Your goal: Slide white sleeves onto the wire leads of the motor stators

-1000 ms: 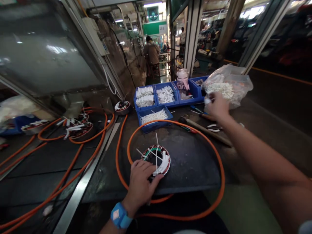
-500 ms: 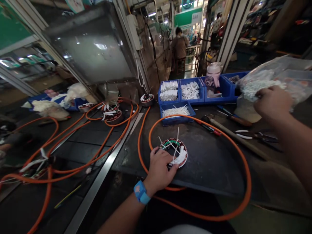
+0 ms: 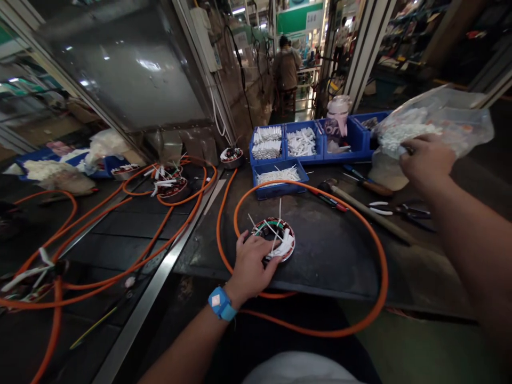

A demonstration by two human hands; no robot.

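Note:
My left hand (image 3: 251,262), with a blue wristband, rests on the near side of a round motor stator (image 3: 280,234) with white sleeves and thin white ties sticking up. The stator lies on a dark mat, and an orange cable (image 3: 376,266) loops around it. My right hand (image 3: 426,160) reaches far right into a clear plastic bag (image 3: 448,117) full of small white pieces. Its fingers curl at the bag's mouth; I cannot see whether they pinch a piece.
Blue bins (image 3: 280,146) of white sleeves and ties stand behind the stator, with a pink-white bottle (image 3: 336,114) in one. A hammer (image 3: 360,205), screwdriver (image 3: 370,185) and scissors (image 3: 404,209) lie right of the loop. More stators and orange cables (image 3: 168,184) lie left. A person (image 3: 286,69) stands far back.
My right hand went from the table beside the bag up to the bag's mouth. The head camera swung left, then settled. My left hand stayed on the stator.

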